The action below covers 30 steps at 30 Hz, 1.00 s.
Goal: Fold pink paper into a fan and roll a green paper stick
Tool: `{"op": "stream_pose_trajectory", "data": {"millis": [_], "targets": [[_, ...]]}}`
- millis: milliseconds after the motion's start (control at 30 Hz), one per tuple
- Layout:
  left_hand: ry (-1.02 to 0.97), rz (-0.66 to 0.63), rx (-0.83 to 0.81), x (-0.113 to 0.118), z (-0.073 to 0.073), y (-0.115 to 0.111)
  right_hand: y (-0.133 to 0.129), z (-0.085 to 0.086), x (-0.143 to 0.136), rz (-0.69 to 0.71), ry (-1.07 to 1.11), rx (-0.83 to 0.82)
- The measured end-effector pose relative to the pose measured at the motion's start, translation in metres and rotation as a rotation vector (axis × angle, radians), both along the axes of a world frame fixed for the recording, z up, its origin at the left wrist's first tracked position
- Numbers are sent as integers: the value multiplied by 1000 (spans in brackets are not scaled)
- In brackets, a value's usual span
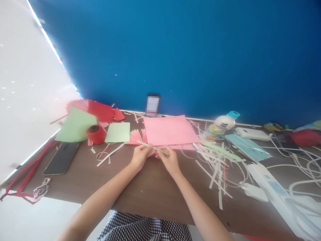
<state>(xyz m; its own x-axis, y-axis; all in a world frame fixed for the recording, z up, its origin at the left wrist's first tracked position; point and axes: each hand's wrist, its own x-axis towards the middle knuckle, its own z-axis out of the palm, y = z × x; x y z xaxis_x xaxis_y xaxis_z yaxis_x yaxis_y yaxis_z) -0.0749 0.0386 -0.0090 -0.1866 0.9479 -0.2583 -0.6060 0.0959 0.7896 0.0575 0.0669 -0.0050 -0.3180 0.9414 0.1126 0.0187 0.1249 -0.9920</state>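
Observation:
My left hand [141,155] and my right hand [169,159] meet near the middle of the brown table, both closed on a narrow green paper strip [152,147]. The strip slants down slightly to the right between my fingers. Just beyond the hands lies a large pink paper sheet [170,130]. A pleated pink paper fan [137,136] is spread beside its left edge, near my left hand. Farther left is a light green paper square [117,132].
On the left are a red spool [96,134], green paper [76,124] and a dark phone [62,158]. Another phone [152,105] leans on the blue wall. Paper strips [218,164], a white bottle [224,122] and a power strip [272,184] occupy the right.

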Motion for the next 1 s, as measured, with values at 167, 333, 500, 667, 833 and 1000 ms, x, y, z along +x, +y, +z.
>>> {"op": "stream_pose_trajectory", "data": {"millis": [167, 333, 500, 667, 833, 1000], "targets": [[6, -31, -4, 0, 0, 0, -1, 3, 2, 23, -46, 38], [19, -69, -1, 0, 3, -1, 2, 0, 1, -1, -15, 6], [-45, -78, -19, 0, -1, 0, 2, -4, 0, -15, 4, 12], [-79, -138, -21, -1, 0, 0, -2, -4, 1, -37, -86, 157], [-19, -130, 3, 0, 2, -2, -4, -3, 1, -13, -122, 226], [5, -49, 5, 0, 2, 0, -5, 2, 1, 41, -16, 93]]}}
